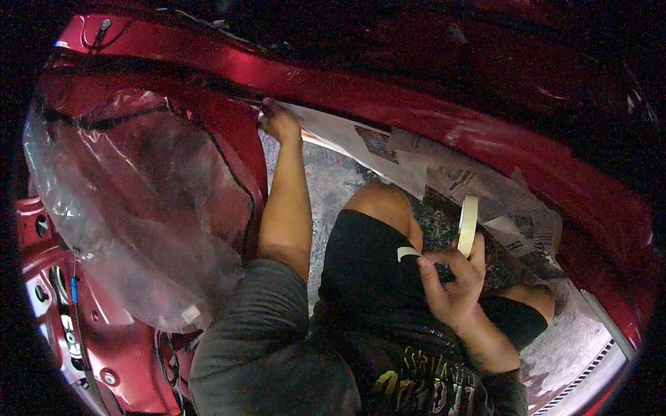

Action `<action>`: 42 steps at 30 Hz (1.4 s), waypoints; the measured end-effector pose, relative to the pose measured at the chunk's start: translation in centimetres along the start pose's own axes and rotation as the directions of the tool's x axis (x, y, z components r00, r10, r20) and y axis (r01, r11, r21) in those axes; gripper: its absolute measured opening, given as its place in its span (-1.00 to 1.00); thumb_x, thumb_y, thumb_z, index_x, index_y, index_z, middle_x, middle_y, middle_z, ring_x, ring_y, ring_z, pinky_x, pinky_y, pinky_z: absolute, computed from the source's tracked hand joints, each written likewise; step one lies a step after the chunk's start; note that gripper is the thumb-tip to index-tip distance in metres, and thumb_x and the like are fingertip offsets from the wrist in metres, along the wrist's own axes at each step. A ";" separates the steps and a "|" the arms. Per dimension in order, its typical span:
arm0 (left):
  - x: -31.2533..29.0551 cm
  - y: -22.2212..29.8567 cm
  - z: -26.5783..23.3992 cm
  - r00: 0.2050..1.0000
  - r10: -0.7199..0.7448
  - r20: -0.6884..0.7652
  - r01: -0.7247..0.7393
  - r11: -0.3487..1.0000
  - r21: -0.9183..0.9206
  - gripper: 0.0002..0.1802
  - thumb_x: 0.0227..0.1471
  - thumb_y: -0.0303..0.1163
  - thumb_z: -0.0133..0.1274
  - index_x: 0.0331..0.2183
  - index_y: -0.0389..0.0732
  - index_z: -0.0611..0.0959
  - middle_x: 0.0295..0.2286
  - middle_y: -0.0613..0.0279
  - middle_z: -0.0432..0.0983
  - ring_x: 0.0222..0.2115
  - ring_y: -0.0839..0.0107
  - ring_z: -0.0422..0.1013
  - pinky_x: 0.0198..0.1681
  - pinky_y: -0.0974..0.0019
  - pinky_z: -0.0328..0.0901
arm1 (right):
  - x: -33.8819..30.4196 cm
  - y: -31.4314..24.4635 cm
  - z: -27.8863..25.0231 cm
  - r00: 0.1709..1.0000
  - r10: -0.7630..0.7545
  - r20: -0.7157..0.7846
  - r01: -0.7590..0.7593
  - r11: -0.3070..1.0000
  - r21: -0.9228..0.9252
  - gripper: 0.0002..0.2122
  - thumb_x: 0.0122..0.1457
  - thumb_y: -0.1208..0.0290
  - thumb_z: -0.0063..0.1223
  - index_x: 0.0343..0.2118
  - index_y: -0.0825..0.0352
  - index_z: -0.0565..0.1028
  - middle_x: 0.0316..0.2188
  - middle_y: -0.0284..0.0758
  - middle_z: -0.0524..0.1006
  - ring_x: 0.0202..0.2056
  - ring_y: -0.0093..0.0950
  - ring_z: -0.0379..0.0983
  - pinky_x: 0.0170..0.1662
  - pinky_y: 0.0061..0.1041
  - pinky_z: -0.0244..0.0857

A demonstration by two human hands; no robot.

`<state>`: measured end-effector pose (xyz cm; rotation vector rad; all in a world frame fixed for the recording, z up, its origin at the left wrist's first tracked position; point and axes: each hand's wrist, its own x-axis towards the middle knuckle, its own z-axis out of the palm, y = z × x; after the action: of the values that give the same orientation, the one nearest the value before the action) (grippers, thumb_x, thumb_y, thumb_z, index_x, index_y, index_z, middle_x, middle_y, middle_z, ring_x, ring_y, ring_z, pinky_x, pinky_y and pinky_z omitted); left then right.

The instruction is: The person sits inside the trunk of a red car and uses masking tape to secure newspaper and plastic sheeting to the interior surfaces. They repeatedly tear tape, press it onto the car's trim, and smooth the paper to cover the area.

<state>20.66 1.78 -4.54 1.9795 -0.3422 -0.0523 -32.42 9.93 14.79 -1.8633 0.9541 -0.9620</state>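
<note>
Masking tape (469, 223) is what my right hand (454, 284) is grasping, as I see it in the head view; the roll stands up from my fingers on the near side of the newspaper (461, 170), my landmark here. A short strip (408, 254) sticks out at my thumb and fingertip, also nearer me than the newspaper; I cannot tell whether it is torn free of the roll.

My left hand (277, 121) is up at the newspaper's left end, touching or just beside it; its fingertips are too dim for me to tell whether they pinch the edge or only press there. Beyond the newspaper runs the red body panel (333, 87), and left of it hangs the clear plastic sheet (104, 201).

To do this well, I judge, I should keep the paper flat and taut with the left hand, hold the strip by its very end so the sticky face neither curls nor catches my knee (380, 202), lay it half on paper, half on paint, and rub it down from one end.
</note>
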 end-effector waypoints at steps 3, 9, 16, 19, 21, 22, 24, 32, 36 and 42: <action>-0.9 -1.3 0.7 0.954 0.282 -0.097 -0.281 0.959 0.031 -0.30 0.51 -0.01 -0.28 0.34 -0.43 0.34 0.23 -0.37 0.35 0.35 -0.24 0.16 0.41 -0.13 0.05 | -0.2 -0.1 0.0 1.000 0.017 0.010 -0.017 1.000 -0.003 -0.87 0.07 0.52 0.50 -0.35 0.29 0.69 -0.31 -0.24 0.44 -0.29 -0.29 0.36 -0.27 -0.37 0.24; -4.4 0.9 -0.6 0.950 0.297 -0.094 -0.288 0.952 0.101 -0.40 0.48 -0.15 -0.22 0.25 -0.47 0.39 0.21 -0.39 0.33 0.28 -0.24 0.22 0.40 -0.08 0.08 | -0.2 0.0 0.2 1.000 0.019 0.018 -0.019 1.000 -0.015 -0.87 0.08 0.51 0.50 -0.35 0.30 0.70 -0.33 -0.23 0.45 -0.30 -0.28 0.37 -0.29 -0.37 0.23; 0.4 -1.7 -0.3 0.940 0.340 -0.012 -0.339 0.939 0.061 -0.41 0.33 -0.35 -0.10 0.31 -0.39 0.41 0.37 -0.34 0.16 0.43 -0.18 0.03 0.50 -0.02 -0.05 | -0.1 0.4 0.4 0.999 0.012 0.034 -0.012 1.000 0.003 -0.88 0.08 0.51 0.50 -0.34 0.31 0.71 -0.35 -0.23 0.45 -0.31 -0.29 0.36 -0.31 -0.38 0.21; 2.6 -3.5 -0.4 0.927 0.369 0.060 -0.373 0.924 0.083 -0.37 0.34 -0.35 -0.14 0.36 -0.38 0.36 0.45 -0.33 -0.03 0.49 -0.15 -0.12 0.55 0.00 -0.16 | -0.1 0.5 0.3 0.999 0.015 0.039 -0.015 1.000 0.005 -0.88 0.08 0.52 0.49 -0.33 0.31 0.71 -0.36 -0.24 0.45 -0.32 -0.29 0.35 -0.32 -0.38 0.19; 3.2 -3.8 0.0 0.910 0.412 0.049 -0.415 0.905 0.092 -0.34 0.37 -0.35 -0.19 0.41 -0.36 0.29 0.48 -0.33 -0.11 0.51 -0.14 -0.16 0.56 0.00 -0.19 | -0.1 0.7 0.3 0.999 0.026 0.045 -0.026 1.000 0.004 -0.87 0.08 0.52 0.49 -0.33 0.32 0.71 -0.36 -0.23 0.46 -0.32 -0.29 0.35 -0.33 -0.38 0.19; 3.5 -3.9 0.3 0.939 0.343 0.025 -0.344 0.937 0.062 -0.33 0.38 -0.35 -0.21 0.42 -0.36 0.25 0.48 -0.32 -0.12 0.51 -0.14 -0.16 0.56 0.00 -0.20 | -0.2 0.7 0.3 0.998 0.034 0.050 -0.035 0.999 0.003 -0.87 0.08 0.52 0.49 -0.33 0.32 0.71 -0.35 -0.23 0.46 -0.32 -0.29 0.35 -0.33 -0.38 0.19; 4.4 -4.3 1.4 0.947 0.319 -0.043 -0.322 0.938 -0.131 -0.31 0.40 -0.34 -0.24 0.45 -0.35 0.16 0.48 -0.30 -0.10 0.51 -0.13 -0.15 0.56 0.01 -0.22 | -0.2 0.9 0.4 0.998 0.037 0.047 -0.037 0.999 -0.001 -0.88 0.08 0.52 0.49 -0.33 0.31 0.71 -0.35 -0.23 0.47 -0.32 -0.29 0.35 -0.33 -0.37 0.19; 11.2 -10.9 3.6 0.849 0.529 -0.003 -0.507 0.815 0.280 -0.32 0.48 -0.25 -0.36 0.46 -0.39 0.10 0.47 -0.11 0.06 0.50 -0.01 -0.08 0.56 0.08 -0.24 | 1.0 1.6 -0.1 0.964 -0.264 0.038 0.262 0.911 -0.318 -0.85 0.03 0.54 0.44 -0.32 0.28 0.67 -0.18 -0.09 0.50 -0.20 -0.15 0.39 -0.18 -0.25 0.27; 6.0 -4.8 3.4 0.882 0.460 -0.107 -0.417 0.865 0.280 -0.38 0.50 -0.15 -0.39 0.41 -0.21 0.32 0.39 -0.14 0.21 0.38 -0.04 0.19 0.44 0.02 0.07 | 4.9 2.3 0.6 0.999 -0.035 -0.032 0.019 0.911 -0.413 -0.62 0.03 0.29 0.48 -0.04 0.06 0.68 -0.04 0.02 0.53 -0.11 0.06 0.47 -0.08 0.01 0.36; -1.9 7.3 1.1 0.971 -0.021 -0.240 0.094 0.950 0.297 -0.39 0.49 0.03 -0.35 0.27 -0.06 0.55 0.14 -0.18 0.56 0.14 -0.21 0.48 0.23 -0.11 0.34 | 15.0 3.3 5.7 0.973 -0.226 0.054 0.174 0.557 -0.812 -0.41 0.15 0.01 0.36 0.28 -0.12 0.52 0.04 0.01 0.56 0.05 0.11 0.52 -0.01 0.23 0.44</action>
<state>17.09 -1.55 1.31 2.2757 -0.1433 0.2085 -21.96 -2.60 13.54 -2.7899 1.3979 -0.7399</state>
